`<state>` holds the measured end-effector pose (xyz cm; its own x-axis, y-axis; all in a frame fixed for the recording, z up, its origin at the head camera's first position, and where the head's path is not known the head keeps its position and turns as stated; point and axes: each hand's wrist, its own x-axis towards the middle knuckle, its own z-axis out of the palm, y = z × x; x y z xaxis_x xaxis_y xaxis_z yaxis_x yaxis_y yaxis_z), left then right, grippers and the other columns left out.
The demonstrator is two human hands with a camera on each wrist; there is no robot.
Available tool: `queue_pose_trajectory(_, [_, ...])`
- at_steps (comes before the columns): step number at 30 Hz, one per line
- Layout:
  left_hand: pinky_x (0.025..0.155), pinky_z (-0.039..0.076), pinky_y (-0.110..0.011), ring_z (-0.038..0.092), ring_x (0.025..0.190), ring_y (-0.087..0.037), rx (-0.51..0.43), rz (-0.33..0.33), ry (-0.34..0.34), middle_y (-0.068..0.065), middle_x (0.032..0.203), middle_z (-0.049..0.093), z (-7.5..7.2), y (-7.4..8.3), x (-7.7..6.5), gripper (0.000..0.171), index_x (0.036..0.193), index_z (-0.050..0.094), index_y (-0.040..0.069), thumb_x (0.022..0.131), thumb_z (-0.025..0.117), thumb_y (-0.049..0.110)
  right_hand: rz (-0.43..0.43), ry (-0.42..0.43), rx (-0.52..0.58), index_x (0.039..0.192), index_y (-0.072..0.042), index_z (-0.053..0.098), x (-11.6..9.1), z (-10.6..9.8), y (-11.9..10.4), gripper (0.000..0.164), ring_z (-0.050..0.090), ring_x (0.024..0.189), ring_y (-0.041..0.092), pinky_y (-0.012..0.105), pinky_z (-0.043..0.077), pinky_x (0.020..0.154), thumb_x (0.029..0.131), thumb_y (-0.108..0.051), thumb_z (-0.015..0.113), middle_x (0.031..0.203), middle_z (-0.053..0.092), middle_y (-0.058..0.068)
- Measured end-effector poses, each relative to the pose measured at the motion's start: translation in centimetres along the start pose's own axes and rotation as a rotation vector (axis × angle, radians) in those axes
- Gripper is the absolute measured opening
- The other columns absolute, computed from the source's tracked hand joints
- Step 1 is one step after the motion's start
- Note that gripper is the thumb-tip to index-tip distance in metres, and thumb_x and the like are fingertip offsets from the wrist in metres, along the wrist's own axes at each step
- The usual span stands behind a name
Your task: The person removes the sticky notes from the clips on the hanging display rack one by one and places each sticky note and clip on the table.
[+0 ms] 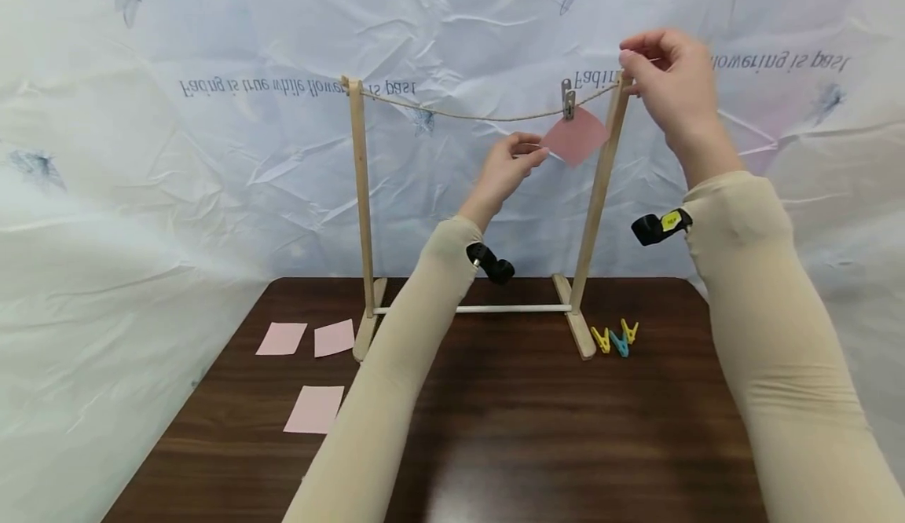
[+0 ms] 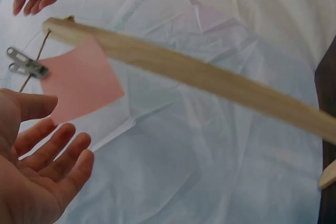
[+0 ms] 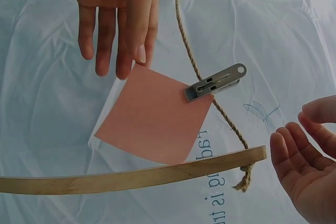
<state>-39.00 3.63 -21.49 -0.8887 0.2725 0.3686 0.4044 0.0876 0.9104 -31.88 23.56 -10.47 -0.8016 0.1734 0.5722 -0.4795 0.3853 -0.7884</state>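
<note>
A pink square of paper hangs by one corner from a metal clothespin on a twine line. My left hand is at the paper's left corner. In the left wrist view its thumb and fingers stand apart, with the thumb overlapping the paper. From the right wrist view, its fingertips lie right at the paper's corner. My right hand is beside the top of the right wooden post. Its fingers are loosely curled, holding nothing, just past the post's end.
The wooden stand has a left post and a white crossbar low down. Three pink paper squares lie on the dark table at left. Two yellow clothespins and a blue clothespin lie beside the right foot.
</note>
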Motion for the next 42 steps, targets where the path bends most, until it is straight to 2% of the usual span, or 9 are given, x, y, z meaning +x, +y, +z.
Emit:
queue_pose_trajectory(4, [0.085, 0.054, -0.026, 0.066, 0.098, -0.014, -0.037, 0.021, 0.044, -0.005, 0.114, 0.067, 1.2, -0.2, 0.2, 0.032, 0.128, 0.063, 0.006, 0.099, 0.067, 0.019, 0.003, -0.015, -0.026, 0.118, -0.014, 0.069, -0.1, 0.0, 0.1, 0.020, 0.057, 0.091, 0.005, 0.016, 0.051, 0.081, 0.100, -0.021, 0.064, 0.102, 0.059, -0.009])
queue_pose_trajectory(10, [0.084, 0.055, -0.032, 0.064, 0.087, -0.015, -0.079, 0.035, 0.052, -0.007, 0.103, 0.067, 1.5, -0.5, 0.1, 0.025, 0.118, 0.065, 0.000, 0.098, 0.068, 0.015, -0.002, -0.048, -0.103, 0.123, -0.014, 0.068, 0.0, 0.2, 0.0, 0.025, 0.055, 0.091, 0.004, 0.019, 0.050, 0.085, 0.101, -0.026, 0.062, 0.103, 0.057, -0.010])
queue_pose_trajectory(14, [0.090, 0.055, -0.038, 0.065, 0.087, -0.015, -0.078, 0.033, 0.054, -0.007, 0.101, 0.067, 1.2, -0.6, -0.1, 0.021, 0.115, 0.066, 0.001, 0.099, 0.067, 0.015, 0.004, -0.074, -0.123, 0.125, -0.014, 0.067, 0.2, 0.6, -0.3, 0.028, 0.055, 0.092, 0.004, 0.019, 0.048, 0.085, 0.101, -0.028, 0.062, 0.105, 0.057, -0.010])
queue_pose_trajectory(18, [0.093, 0.054, -0.042, 0.068, 0.091, -0.018, -0.101, 0.042, 0.060, -0.008, 0.101, 0.067, 0.5, -0.3, -0.3, 0.017, 0.111, 0.066, 0.002, 0.100, 0.066, 0.015, 0.022, -0.111, -0.201, 0.132, -0.013, 0.065, 0.3, 0.8, -0.4, 0.036, 0.053, 0.090, 0.004, 0.021, 0.045, 0.084, 0.102, -0.031, 0.059, 0.111, 0.056, -0.008])
queue_pose_trajectory(24, [0.094, 0.054, -0.043, 0.069, 0.093, -0.019, -0.087, 0.055, 0.060, -0.009, 0.099, 0.067, -0.2, 0.3, -0.7, 0.014, 0.107, 0.065, 0.001, 0.100, 0.065, 0.013, 0.042, -0.192, -0.324, 0.141, -0.011, 0.059, 0.4, 0.9, -0.5, 0.046, 0.055, 0.092, 0.007, 0.025, 0.046, 0.087, 0.103, -0.037, 0.055, 0.124, 0.058, 0.002])
queue_pose_trajectory(26, [0.093, 0.054, -0.043, 0.069, 0.092, -0.019, -0.077, 0.056, 0.063, -0.009, 0.099, 0.067, -0.4, 0.3, -0.7, 0.013, 0.107, 0.065, 0.001, 0.100, 0.065, 0.012, 0.060, -0.241, -0.373, 0.145, -0.012, 0.056, 0.5, 0.9, -0.7, 0.051, 0.058, 0.097, 0.010, 0.027, 0.046, 0.091, 0.102, -0.041, 0.054, 0.133, 0.059, 0.005])
queue_pose_trajectory(29, [0.092, 0.054, -0.042, 0.069, 0.092, -0.018, -0.049, 0.060, 0.056, -0.009, 0.098, 0.067, -0.4, 0.4, -0.7, 0.014, 0.108, 0.065, 0.002, 0.100, 0.065, 0.013, 0.078, -0.335, -0.463, 0.151, -0.013, 0.049, 0.7, 0.9, -1.0, 0.059, 0.061, 0.112, 0.022, 0.038, 0.046, 0.101, 0.102, -0.046, 0.052, 0.147, 0.053, 0.011])
queue_pose_trajectory(33, [0.091, 0.055, -0.042, 0.069, 0.095, -0.022, -0.006, 0.078, 0.046, -0.009, 0.098, 0.067, -0.2, 0.4, -0.8, 0.016, 0.110, 0.065, 0.001, 0.101, 0.064, 0.015, 0.085, -0.434, -0.518, 0.156, -0.011, 0.038, 1.0, 0.9, -1.5, 0.064, 0.053, 0.128, 0.037, 0.051, 0.038, 0.111, 0.103, -0.046, 0.049, 0.155, 0.043, 0.015])
queue_pose_trajectory(42, [0.089, 0.056, -0.040, 0.069, 0.092, -0.020, 0.005, 0.088, 0.043, -0.011, 0.097, 0.068, -0.4, 0.5, -1.1, 0.015, 0.108, 0.064, 0.000, 0.101, 0.063, 0.013, 0.096, -0.568, -0.468, 0.161, -0.007, 0.019, 1.5, 1.4, -1.3, 0.064, 0.037, 0.143, 0.037, 0.050, 0.030, 0.117, 0.105, -0.031, 0.040, 0.165, 0.023, 0.014])
